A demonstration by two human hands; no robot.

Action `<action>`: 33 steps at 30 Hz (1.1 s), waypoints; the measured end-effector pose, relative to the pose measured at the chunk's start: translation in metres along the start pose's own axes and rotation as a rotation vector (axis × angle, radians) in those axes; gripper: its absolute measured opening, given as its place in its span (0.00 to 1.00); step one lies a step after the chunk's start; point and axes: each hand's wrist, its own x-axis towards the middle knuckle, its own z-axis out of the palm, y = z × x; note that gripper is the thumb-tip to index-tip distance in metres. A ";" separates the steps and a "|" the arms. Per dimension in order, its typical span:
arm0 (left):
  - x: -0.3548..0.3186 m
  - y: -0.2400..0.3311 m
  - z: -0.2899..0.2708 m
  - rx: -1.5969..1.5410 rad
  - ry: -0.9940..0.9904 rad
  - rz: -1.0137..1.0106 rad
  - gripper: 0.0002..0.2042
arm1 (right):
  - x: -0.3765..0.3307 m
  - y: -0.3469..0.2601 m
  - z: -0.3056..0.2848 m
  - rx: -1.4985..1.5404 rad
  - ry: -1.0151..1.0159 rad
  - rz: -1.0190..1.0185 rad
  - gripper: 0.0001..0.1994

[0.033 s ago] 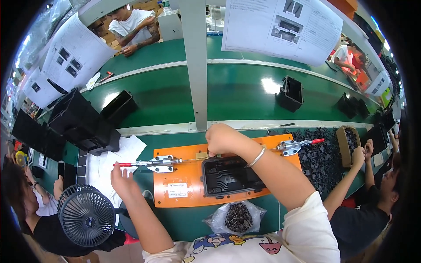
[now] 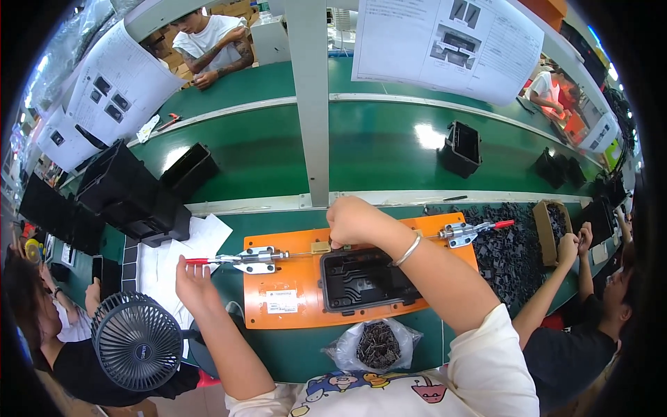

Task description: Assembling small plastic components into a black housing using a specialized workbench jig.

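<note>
An orange fixture plate (image 2: 299, 243) lies in front of me, with a shallow black plastic housing (image 2: 365, 281) set in its middle. Beside the plate's left end, my left hand (image 2: 198, 288) has its fingers loosely extended, their tips at the red handle of a toggle clamp (image 2: 258, 260). The handle stays visible along its length. My right hand (image 2: 353, 222) is closed above the far edge of the housing, next to a small brass block (image 2: 320, 247); whatever its fingers grip is hidden. A second toggle clamp (image 2: 460, 234) sits at the plate's right end.
Close to me rests a clear bag of small dark screws or pins (image 2: 377, 345). Many small black parts (image 2: 511, 250) are heaped on the right, near a cardboard box (image 2: 549, 233). Stacked black housings (image 2: 135, 198) and a fan (image 2: 137, 340) stand left. Co-workers sit on both sides.
My left fingers have shifted very slightly at the red handle and sit closer together. My right hand, the housing and the plate look the same.
</note>
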 end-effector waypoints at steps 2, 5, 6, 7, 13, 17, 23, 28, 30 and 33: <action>0.010 0.005 0.004 -0.221 -0.079 -0.122 0.20 | 0.000 0.004 0.006 0.025 0.043 -0.008 0.12; -0.010 0.018 0.042 -0.192 -0.166 0.187 0.10 | -0.002 0.008 0.008 0.053 0.086 -0.003 0.11; -0.023 0.025 0.054 -0.190 -0.170 0.186 0.10 | -0.003 0.007 0.008 0.062 0.086 -0.005 0.10; -0.032 0.030 0.061 -0.063 -0.373 0.331 0.11 | -0.002 0.006 0.008 0.066 0.086 -0.005 0.10; -0.120 -0.031 0.089 1.158 -0.821 1.163 0.17 | -0.008 0.000 0.005 0.055 0.085 -0.006 0.11; -0.125 -0.030 0.094 1.121 -0.854 1.140 0.18 | -0.005 0.007 0.012 0.071 0.182 -0.044 0.09; -0.109 -0.010 0.085 0.765 -0.864 0.777 0.19 | -0.006 0.025 0.011 0.249 0.101 -0.146 0.12; -0.078 0.029 0.081 0.130 -0.618 0.437 0.18 | -0.014 0.026 0.010 0.411 0.100 -0.087 0.11; -0.051 0.034 0.071 -0.005 -0.525 0.401 0.18 | -0.014 0.023 0.011 0.396 0.108 -0.087 0.11; -0.020 0.028 0.046 0.132 -0.184 0.464 0.09 | -0.013 0.021 0.016 0.374 0.148 -0.105 0.11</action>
